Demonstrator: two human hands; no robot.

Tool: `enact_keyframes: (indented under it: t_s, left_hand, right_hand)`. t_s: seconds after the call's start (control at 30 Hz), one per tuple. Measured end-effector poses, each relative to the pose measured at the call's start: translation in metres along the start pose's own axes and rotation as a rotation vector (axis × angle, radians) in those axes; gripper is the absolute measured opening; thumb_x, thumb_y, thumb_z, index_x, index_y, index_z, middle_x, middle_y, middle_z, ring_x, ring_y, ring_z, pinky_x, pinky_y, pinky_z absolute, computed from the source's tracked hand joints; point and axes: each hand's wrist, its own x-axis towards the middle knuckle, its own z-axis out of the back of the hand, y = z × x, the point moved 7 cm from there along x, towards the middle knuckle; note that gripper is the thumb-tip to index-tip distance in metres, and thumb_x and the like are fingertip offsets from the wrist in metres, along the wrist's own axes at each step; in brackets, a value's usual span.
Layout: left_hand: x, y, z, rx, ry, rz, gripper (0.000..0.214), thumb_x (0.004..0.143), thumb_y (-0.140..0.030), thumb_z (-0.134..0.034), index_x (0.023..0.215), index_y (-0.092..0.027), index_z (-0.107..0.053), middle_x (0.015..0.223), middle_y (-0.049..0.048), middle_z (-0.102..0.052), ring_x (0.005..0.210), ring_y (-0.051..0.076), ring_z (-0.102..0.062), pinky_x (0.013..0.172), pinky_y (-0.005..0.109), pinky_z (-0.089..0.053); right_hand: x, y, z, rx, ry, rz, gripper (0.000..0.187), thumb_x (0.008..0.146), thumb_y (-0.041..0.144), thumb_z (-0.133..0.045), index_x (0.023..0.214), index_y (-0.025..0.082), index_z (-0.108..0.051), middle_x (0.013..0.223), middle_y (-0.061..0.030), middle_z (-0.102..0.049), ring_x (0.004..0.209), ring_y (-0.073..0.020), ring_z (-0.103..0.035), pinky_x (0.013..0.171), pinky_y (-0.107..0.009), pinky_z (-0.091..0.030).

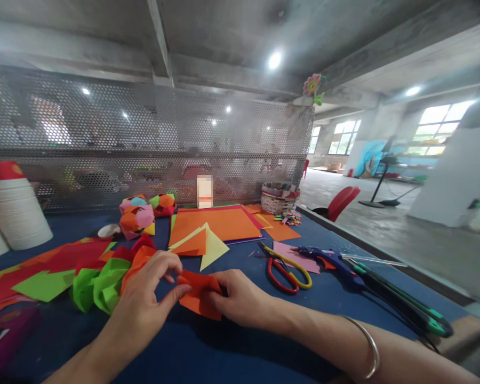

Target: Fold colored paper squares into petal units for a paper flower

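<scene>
Both of my hands grip one folded piece of orange-red paper (199,298) low over the blue table (208,352). My left hand (146,298) pinches its left corner between thumb and forefinger. My right hand (240,301), with a silver bangle on the wrist, presses and holds the right side with closed fingers. Folded green and orange paper pieces (104,282) lie just left of my left hand.
Stacked orange sheets (216,224), loose red and green sheets (52,266), paper balls (138,213) and white cup stacks (12,208) lie behind. Red-and-yellow scissors (288,269), a blue glue gun (332,261) and green-handled shears (400,304) lie right. A perforated metal screen (144,138) backs the table.
</scene>
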Motion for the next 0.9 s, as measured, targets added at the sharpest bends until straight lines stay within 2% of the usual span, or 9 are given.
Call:
enact_keyframes:
  t_s: [0.07,0.1,0.2,0.23,0.33,0.5,0.63,0.77,0.9]
  left_hand:
    - [-0.001,0.003,-0.004,-0.029,0.040,0.035,0.023,0.089,-0.040,-0.065,0.109,-0.030,-0.060,0.100,-0.0043,-0.072,0.082,0.011,-0.070,0.052,0.015,-0.047]
    - [-0.002,0.003,-0.007,-0.042,0.067,0.043,0.025,0.089,-0.040,-0.064,0.113,-0.032,-0.061,0.102,-0.0047,-0.073,0.087,0.011,-0.072,0.057,0.014,-0.050]
    - [-0.002,0.006,-0.013,-0.068,0.146,0.054,0.016,0.089,-0.040,-0.060,0.101,-0.032,-0.068,0.098,-0.0067,-0.076,0.091,0.012,-0.072,0.078,0.018,-0.053]
    - [-0.002,0.007,-0.014,-0.071,0.163,0.067,0.014,0.089,-0.038,-0.059,0.096,-0.031,-0.069,0.095,-0.0067,-0.076,0.088,0.012,-0.072,0.080,0.019,-0.053]
    - [-0.003,0.012,-0.016,-0.073,0.201,0.144,0.014,0.085,-0.033,-0.056,0.090,-0.029,-0.069,0.087,-0.0064,-0.074,0.079,0.012,-0.070,0.074,0.021,-0.051]
    - [-0.007,0.012,-0.023,-0.107,0.311,0.259,0.015,0.081,-0.033,-0.052,0.084,-0.027,-0.066,0.076,-0.0058,-0.069,0.068,0.013,-0.063,0.067,0.024,-0.046]
    - [-0.013,0.010,-0.032,-0.170,0.408,0.347,0.021,0.083,-0.041,-0.051,0.079,-0.024,-0.064,0.068,-0.0033,-0.064,0.063,0.014,-0.058,0.059,0.025,-0.041]
    - [-0.016,0.010,-0.037,-0.258,0.449,0.437,0.033,0.083,-0.049,-0.053,0.065,-0.022,-0.053,0.055,-0.0034,-0.055,0.052,0.012,-0.052,0.052,0.023,-0.038]
    - [-0.016,0.009,-0.042,-0.377,0.466,0.526,0.050,0.079,-0.069,-0.052,0.062,-0.022,-0.049,0.051,-0.0026,-0.053,0.045,0.011,-0.050,0.046,0.023,-0.040]
  right_hand:
    - [-0.001,0.002,0.001,-0.007,0.006,0.001,0.012,0.074,0.012,-0.052,0.064,0.019,-0.052,0.057,0.0064,-0.048,0.055,-0.0090,-0.040,0.052,-0.021,-0.030]
    - [-0.001,0.002,0.001,-0.008,0.009,0.002,0.011,0.073,0.012,-0.052,0.065,0.019,-0.054,0.058,0.0064,-0.048,0.055,-0.0092,-0.041,0.053,-0.021,-0.031]
    - [0.000,0.005,0.002,0.005,0.002,0.009,0.012,0.073,0.011,-0.053,0.074,0.018,-0.063,0.065,0.0046,-0.057,0.062,-0.0110,-0.050,0.058,-0.021,-0.037]
    - [0.000,0.006,0.003,0.014,-0.008,0.014,0.014,0.074,0.012,-0.054,0.079,0.018,-0.067,0.070,0.0036,-0.061,0.066,-0.0119,-0.053,0.061,-0.021,-0.039]
    - [0.001,0.006,0.006,0.041,-0.052,0.014,0.019,0.076,0.016,-0.060,0.091,0.017,-0.071,0.082,0.0007,-0.068,0.074,-0.0140,-0.058,0.069,-0.023,-0.043]
    - [0.001,0.001,0.009,0.064,-0.142,0.001,0.018,0.068,0.010,-0.063,0.083,0.018,-0.067,0.080,0.0014,-0.066,0.073,-0.0135,-0.055,0.068,-0.024,-0.042]
    - [0.002,0.000,0.009,0.166,-0.171,0.010,0.016,0.069,0.009,-0.059,0.081,0.018,-0.065,0.074,0.0020,-0.065,0.069,-0.0129,-0.056,0.064,-0.023,-0.042]
    - [0.002,0.006,0.010,0.276,-0.194,0.029,0.016,0.072,0.014,-0.059,0.086,0.017,-0.066,0.081,-0.0005,-0.068,0.074,-0.0138,-0.059,0.068,-0.024,-0.045]
    - [0.001,0.010,0.004,0.358,-0.120,0.032,0.021,0.078,0.025,-0.062,0.094,0.015,-0.071,0.081,-0.0016,-0.069,0.070,-0.0138,-0.059,0.063,-0.024,-0.045]
